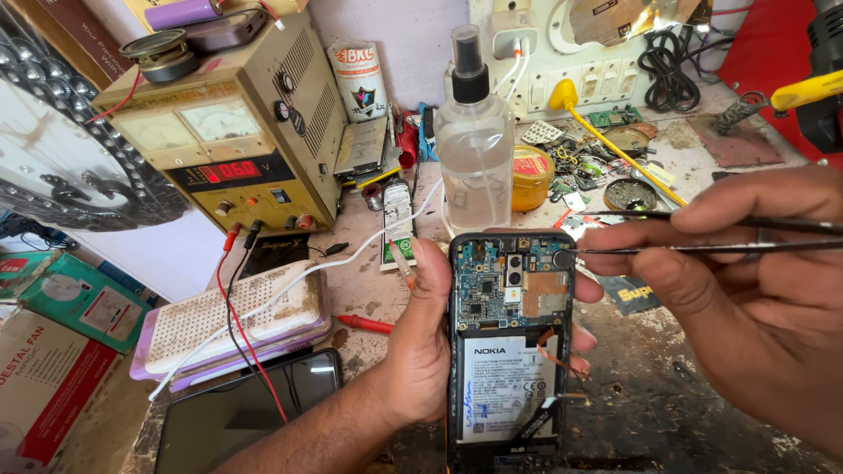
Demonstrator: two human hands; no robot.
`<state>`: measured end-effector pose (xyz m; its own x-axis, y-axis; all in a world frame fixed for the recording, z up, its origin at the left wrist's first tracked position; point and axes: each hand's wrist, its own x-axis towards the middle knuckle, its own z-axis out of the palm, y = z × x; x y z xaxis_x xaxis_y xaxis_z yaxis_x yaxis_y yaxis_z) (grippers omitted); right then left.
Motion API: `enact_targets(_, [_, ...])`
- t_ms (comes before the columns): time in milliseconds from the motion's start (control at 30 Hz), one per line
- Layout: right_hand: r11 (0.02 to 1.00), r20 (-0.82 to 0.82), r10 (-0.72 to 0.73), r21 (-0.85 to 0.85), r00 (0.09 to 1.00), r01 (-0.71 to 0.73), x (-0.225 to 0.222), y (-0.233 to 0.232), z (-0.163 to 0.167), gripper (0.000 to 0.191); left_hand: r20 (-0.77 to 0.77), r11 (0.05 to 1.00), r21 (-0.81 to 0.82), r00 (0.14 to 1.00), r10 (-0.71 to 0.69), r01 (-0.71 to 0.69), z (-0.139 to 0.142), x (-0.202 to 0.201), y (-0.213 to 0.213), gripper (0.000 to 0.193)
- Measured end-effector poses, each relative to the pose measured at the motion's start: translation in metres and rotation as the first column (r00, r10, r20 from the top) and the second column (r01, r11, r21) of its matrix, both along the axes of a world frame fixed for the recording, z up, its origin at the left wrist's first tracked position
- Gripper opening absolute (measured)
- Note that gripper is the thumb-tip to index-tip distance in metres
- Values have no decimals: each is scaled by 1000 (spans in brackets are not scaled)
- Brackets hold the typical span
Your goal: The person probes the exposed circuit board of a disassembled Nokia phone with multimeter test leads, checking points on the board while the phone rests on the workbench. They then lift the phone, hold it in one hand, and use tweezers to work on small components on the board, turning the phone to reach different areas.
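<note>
Left hand [421, 351] holds opened phone [511, 342] upright, camera end away; tweezers [702, 235] lie crosswise.

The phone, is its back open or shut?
Open. The phone in the left hand has no back cover: circuit board and battery show.

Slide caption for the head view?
Left hand holds opened black phone; right hand aims thin metal tweezers at it.

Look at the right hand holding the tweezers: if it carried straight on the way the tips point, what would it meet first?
The right hand points its tweezers leftward; the tips would probably first meet the circuit board at the top of the opened phone held by the left hand, though depth is unclear.
</note>
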<state>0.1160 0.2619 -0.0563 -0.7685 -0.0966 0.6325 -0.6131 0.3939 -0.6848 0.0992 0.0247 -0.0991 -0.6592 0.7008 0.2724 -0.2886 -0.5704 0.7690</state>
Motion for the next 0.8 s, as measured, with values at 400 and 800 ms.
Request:
enact_targets(400, [991,-184,130,8,974,-130,-2,5,-9,22,-11,1000,-23,1000,14,-15,6,3,3,109])
enact_targets(800, [986,-271,115,147,956,-76,-8,5,-5,27,-6,997,-66,999,37,-37,4,3,3,107])
